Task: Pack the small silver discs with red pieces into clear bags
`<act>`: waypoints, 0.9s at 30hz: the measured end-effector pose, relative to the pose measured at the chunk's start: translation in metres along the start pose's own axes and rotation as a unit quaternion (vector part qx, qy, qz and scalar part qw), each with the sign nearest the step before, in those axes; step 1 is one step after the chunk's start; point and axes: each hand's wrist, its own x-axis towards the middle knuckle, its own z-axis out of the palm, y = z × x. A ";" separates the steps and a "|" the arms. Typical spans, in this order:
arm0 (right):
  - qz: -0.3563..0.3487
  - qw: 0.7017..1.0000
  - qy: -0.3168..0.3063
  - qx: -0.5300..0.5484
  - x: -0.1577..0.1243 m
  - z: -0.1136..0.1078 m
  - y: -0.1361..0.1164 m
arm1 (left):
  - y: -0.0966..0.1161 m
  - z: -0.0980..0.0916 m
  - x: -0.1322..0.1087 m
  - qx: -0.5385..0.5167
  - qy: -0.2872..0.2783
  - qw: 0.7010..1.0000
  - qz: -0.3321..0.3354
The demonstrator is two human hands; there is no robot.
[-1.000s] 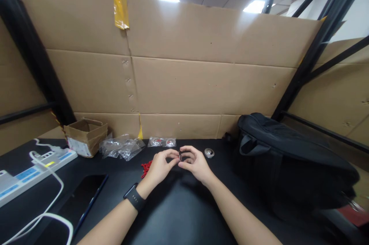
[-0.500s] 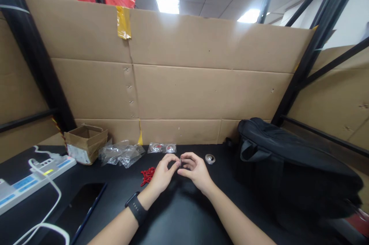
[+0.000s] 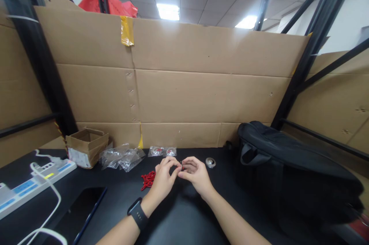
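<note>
A small thin metallic piece (image 3: 181, 165), seen edge-on, is pinched between the fingertips of both my hands above the black table. My left hand (image 3: 167, 174), with a dark watch on its wrist, grips it from the left. From the other side, the thumb and fingers of my right hand (image 3: 196, 175) close on it. Its exact kind is too small to make out. Several red pieces (image 3: 148, 180) lie in a pile beside my left hand. A round silver metal part (image 3: 210, 162) lies to the right, beyond my right hand. Two clear packets (image 3: 163, 151) with round silver parts lie behind my hands.
A black bag (image 3: 288, 172) fills the right side. At left are an open cardboard box (image 3: 88, 145), crumpled clear plastic bags (image 3: 122, 157), a white power strip (image 3: 37, 183) with cables, and a dark tablet-like device (image 3: 80, 210). A cardboard wall (image 3: 201, 99) stands behind.
The view has tilted up slightly, so the scene sits a little lower. Both hands keep hold of the thin metallic piece, with the left fingers slightly shifted.
</note>
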 end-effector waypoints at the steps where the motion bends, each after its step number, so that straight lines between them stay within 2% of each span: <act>1: 0.001 1.000 -0.006 -0.003 0.000 0.000 -0.001 | -0.001 0.001 0.000 -0.010 0.005 1.000 -0.001; 6: -0.010 0.998 -0.046 -0.043 0.000 -0.003 -0.008 | -0.008 0.004 0.002 -0.079 0.030 0.996 -0.002; 14: -0.072 0.976 -0.021 -0.205 0.001 -0.008 -0.006 | -0.009 0.005 0.002 -0.084 0.037 0.996 -0.002; 18: -0.077 0.967 -0.021 -0.241 0.000 -0.007 -0.009 | -0.010 0.006 0.002 -0.076 0.024 0.997 0.000; 22: -0.075 0.949 -0.020 -0.304 0.000 -0.010 -0.011 | -0.009 0.001 0.004 -0.084 0.049 0.995 0.004; 24: -0.096 0.929 -0.031 -0.357 0.000 -0.013 -0.013 | -0.007 -0.003 0.004 -0.053 0.031 0.998 0.013; 27: -0.136 0.902 -0.051 -0.406 -0.001 -0.017 -0.018 | -0.003 -0.006 -0.001 0.048 -0.044 0.997 0.030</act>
